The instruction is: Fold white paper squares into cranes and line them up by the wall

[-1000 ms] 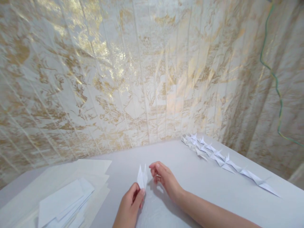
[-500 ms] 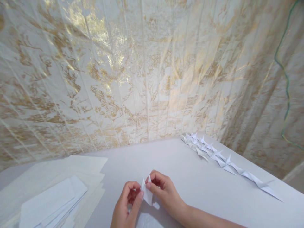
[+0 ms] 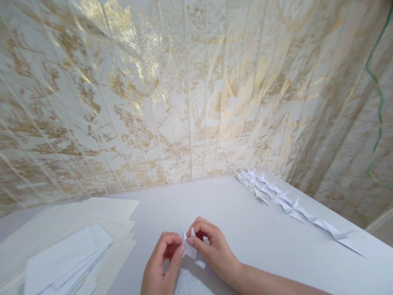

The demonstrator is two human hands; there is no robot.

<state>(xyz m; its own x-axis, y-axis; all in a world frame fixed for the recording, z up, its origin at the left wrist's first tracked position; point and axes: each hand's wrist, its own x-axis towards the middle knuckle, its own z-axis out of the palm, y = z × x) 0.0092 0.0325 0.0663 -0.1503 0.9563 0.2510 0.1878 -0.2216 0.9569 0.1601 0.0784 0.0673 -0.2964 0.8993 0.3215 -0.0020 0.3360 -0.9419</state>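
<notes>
Between my hands, just above the table, is a small white folded-paper figure (image 3: pixel 190 250) with two pointed tips sticking up. My left hand (image 3: pixel 166 256) pinches its left side between thumb and fingers. On the other side my right hand (image 3: pixel 211 246) grips near the right tip with thumb and forefinger. Parts of the figure are covered by the fingers. Below it, at the bottom edge, lies a crinkled, translucent whitish sheet (image 3: pixel 192 282).
Rows of several folded paper cranes (image 3: pixel 285 203) line the table's right side. Stacked white paper pieces (image 3: pixel 61 258) rest on larger cream sheets (image 3: pixel 119 209) at the left. A gold-patterned wall covering (image 3: pixel 184 102) rises behind the table (image 3: pixel 190 196); a green cord (image 3: pixel 380 106) hangs right.
The view has shifted slightly. Both hands still pinch the folded paper, which now sits a little higher and shows less of its lower point.
</notes>
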